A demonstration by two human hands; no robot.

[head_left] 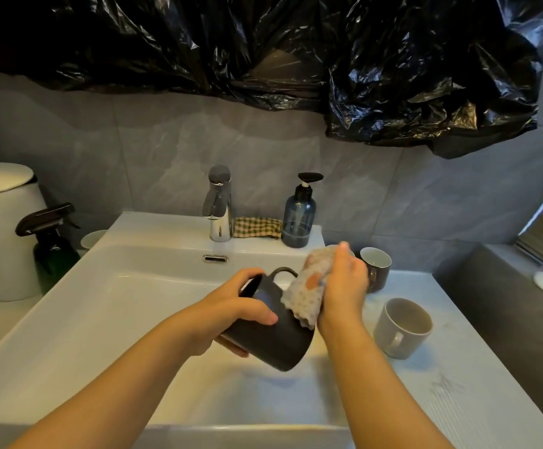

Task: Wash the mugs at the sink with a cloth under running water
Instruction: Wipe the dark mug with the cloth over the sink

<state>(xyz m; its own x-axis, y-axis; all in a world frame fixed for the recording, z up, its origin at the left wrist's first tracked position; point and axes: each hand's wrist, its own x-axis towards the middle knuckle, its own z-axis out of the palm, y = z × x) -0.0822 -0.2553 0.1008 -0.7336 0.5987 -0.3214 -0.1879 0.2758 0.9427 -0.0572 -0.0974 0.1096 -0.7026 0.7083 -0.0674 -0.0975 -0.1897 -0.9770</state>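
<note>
The left hand [231, 306] grips the dark mug [273, 338] over the sink [101, 303], thumb across its side. The other fingers [231, 346] curl beneath, mostly hidden by the mug. The mug is tilted with its handle up and its mouth turned away, so I cannot see inside.

The right hand [344, 286] holds the cloth [309, 286] and presses it on the mug's upper side by the handle. Its fingers [344, 254] are blurred where they close on the cloth's far edge. Just behind them a brown mug [377, 264] stands half covered by the hand. A pale rim beside it is too hidden for me to name.

Right of those fingers, a grey mug [401, 328] stands upright on the table [458, 367]. Beyond the left fingers is the tap [220, 205]; I cannot tell whether water runs. To its right lie a checked rag [257, 226] and a blue pump bottle [297, 218], too dim for me to read any label.

Far left of the left fingers stand a spray bottle [53, 251] and a white bin [1, 228] cut off by the frame. A cup [93, 238] is half hidden behind the sink's corner. Both forearms are cut off at the bottom edge.
</note>
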